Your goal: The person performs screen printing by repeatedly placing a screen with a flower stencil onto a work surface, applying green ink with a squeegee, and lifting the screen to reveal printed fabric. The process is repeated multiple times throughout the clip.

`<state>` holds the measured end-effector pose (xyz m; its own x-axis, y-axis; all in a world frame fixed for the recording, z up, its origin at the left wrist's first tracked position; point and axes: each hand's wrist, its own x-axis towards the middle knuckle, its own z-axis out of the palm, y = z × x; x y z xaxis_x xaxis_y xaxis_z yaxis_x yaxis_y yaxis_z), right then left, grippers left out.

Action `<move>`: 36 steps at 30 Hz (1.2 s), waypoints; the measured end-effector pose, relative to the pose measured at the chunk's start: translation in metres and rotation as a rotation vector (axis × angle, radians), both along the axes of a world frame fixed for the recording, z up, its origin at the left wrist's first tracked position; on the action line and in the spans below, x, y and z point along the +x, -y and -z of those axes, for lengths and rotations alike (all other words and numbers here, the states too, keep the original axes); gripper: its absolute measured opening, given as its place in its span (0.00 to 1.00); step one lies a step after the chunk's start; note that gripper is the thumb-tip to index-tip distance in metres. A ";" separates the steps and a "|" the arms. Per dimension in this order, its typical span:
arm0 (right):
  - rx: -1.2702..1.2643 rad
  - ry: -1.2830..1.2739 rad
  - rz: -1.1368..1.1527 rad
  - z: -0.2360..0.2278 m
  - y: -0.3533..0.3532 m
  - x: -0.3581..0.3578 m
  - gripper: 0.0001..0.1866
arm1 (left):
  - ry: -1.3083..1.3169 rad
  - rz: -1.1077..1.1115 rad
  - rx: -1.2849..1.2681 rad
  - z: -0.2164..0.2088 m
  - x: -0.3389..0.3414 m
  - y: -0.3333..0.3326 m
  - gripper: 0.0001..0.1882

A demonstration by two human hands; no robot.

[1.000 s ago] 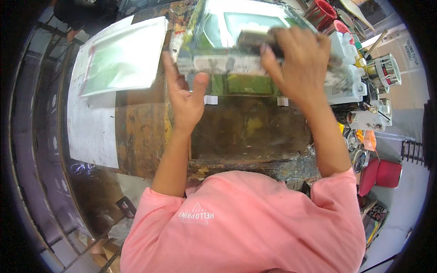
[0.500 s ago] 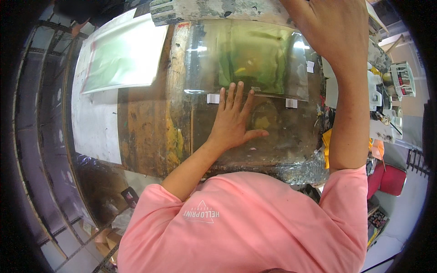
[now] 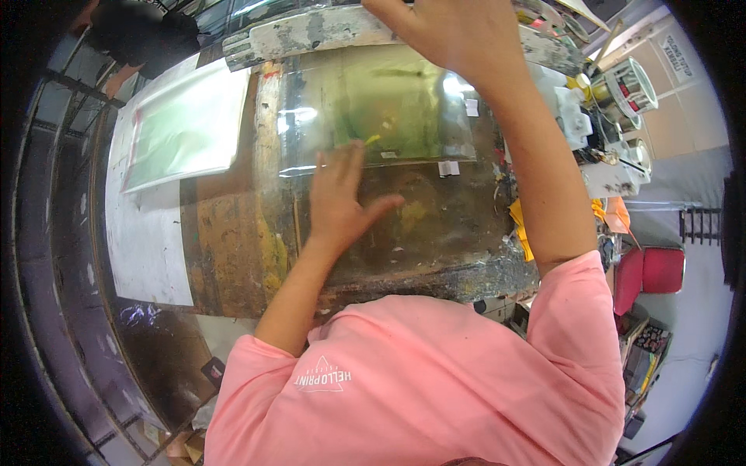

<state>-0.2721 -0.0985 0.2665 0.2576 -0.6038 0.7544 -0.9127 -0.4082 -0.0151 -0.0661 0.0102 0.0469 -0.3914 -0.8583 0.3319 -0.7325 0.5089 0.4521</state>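
Note:
My left hand point(image 3: 338, 194) is spread flat, its fingertips at the near left edge of a clear, shiny plastic sheet point(image 3: 299, 140). Green and yellow colouring shows in the sheet's middle and right part. It rests on a paint-stained brown board point(image 3: 435, 233). One small white tab point(image 3: 449, 168) sits at its near edge and another white tab point(image 3: 472, 107) close to its right side. My right hand point(image 3: 458, 39) reaches over the far side, beside a grey-white, paint-crusted bar point(image 3: 311, 39). Its thumb sticks out, but the picture's upper edge cuts off the other fingers.
Pale green clear-film sheets point(image 3: 186, 132) lie on white paper point(image 3: 148, 256) at left. A dark-clothed person point(image 3: 144, 39) is at the far left. On the right stand a white bucket point(image 3: 629, 85) of tools, white containers point(image 3: 573, 116), a yellow cloth point(image 3: 519, 229) and a red chair point(image 3: 660, 270).
The whole view has shifted, so the table sits further left. My left hand has slid toward the sheet's left corner, staying flat. My right hand has moved left over the sheet's far side.

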 end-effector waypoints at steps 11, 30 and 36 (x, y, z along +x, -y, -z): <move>0.191 -0.152 -0.028 0.071 -0.050 -0.002 0.31 | -1.008 -0.099 0.455 -0.091 0.043 0.035 0.44; 0.597 -0.066 -0.122 0.218 -0.051 -0.011 0.22 | -0.004 -0.388 0.097 0.038 0.060 0.006 0.57; 0.424 -0.095 -0.058 0.229 0.097 -0.024 0.23 | -0.023 -0.374 0.090 0.034 0.061 0.006 0.57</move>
<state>-0.2964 -0.1959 0.0376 0.3562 -0.8376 0.4142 -0.8940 -0.4344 -0.1097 -0.0046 0.0042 0.0125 -0.0393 -0.9664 0.2541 -0.8493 0.1663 0.5010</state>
